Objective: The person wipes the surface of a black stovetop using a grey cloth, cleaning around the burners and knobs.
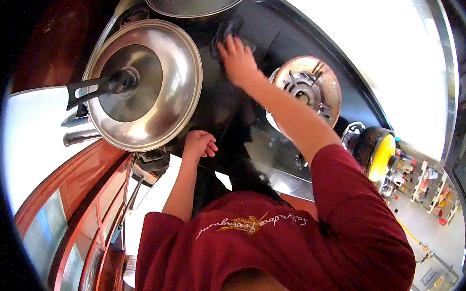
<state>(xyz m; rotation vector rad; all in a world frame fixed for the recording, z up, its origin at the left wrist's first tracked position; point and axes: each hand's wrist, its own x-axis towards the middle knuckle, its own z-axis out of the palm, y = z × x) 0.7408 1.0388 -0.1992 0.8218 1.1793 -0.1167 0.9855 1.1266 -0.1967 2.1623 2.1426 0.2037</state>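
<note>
My right hand reaches far across the black countertop, slightly blurred. Its fingers press on a crumpled dark cloth, whose outline partly melts into the black surface. My left hand hovers near the counter's front edge with its fingers curled and nothing visible in them. To its upper left lies a large steel pan lid with a black handle. Right of my right forearm is a gas burner with a metal pot stand, partly hidden by the arm.
Another large pan stands at the far edge. On the right are a dark pan with a yellow inside and a rack with small items. Reddish wooden cabinets flank the left. A dark rim borders the counter.
</note>
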